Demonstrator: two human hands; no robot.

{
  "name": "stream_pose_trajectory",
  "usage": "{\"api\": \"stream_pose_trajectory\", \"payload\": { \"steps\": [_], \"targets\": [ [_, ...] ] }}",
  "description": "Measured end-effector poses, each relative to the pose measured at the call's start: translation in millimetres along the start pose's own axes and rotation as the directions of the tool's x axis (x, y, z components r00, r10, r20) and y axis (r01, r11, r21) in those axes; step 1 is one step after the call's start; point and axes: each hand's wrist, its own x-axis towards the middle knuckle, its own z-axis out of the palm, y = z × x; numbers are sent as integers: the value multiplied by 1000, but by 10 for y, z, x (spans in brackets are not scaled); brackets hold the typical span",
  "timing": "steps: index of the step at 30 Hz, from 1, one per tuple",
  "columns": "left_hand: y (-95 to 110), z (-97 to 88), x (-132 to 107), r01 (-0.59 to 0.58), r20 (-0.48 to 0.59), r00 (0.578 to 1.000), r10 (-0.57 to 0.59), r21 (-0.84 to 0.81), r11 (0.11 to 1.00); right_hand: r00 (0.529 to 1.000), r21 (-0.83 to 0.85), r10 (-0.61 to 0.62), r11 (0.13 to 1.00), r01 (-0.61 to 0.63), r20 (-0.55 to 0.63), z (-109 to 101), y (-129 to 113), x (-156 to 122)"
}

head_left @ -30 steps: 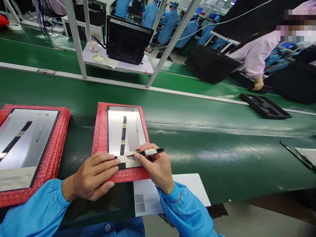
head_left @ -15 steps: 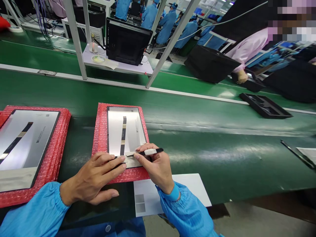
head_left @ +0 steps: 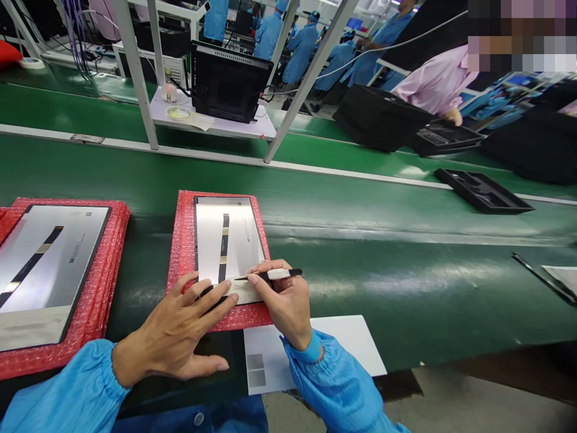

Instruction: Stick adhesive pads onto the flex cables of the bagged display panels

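Display panel [head_left: 210,240] on bubble wrap [head_left: 183,234], right of second panel [head_left: 85,258]; monitor [head_left: 232,84] on shelf [head_left: 216,128] behind.

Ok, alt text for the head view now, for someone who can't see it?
The right hand holds a fine-tipped tool over the near end of a silver display panel on red bubble wrap; the spread left hand overlaps that end's left side. A similar panel lies on a red stack at left.

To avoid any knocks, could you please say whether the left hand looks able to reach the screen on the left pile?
Probably yes: the left hand appears to hold nothing, and the left screen lies uncovered nearby.
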Motion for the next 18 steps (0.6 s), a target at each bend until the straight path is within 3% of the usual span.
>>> {"api": "stream_pose_trajectory", "payload": {
  "steps": [9,18],
  "targets": [
    [-134,-49,-71,-68,102,992,78,-93,993,998,-49,-47,998,45,-29,35,43,-1],
    [-253,-4,-208,-116,-5,993,118,-225,968,998,-43,-34,999,32,-55,42,88,11]
  ]
}}
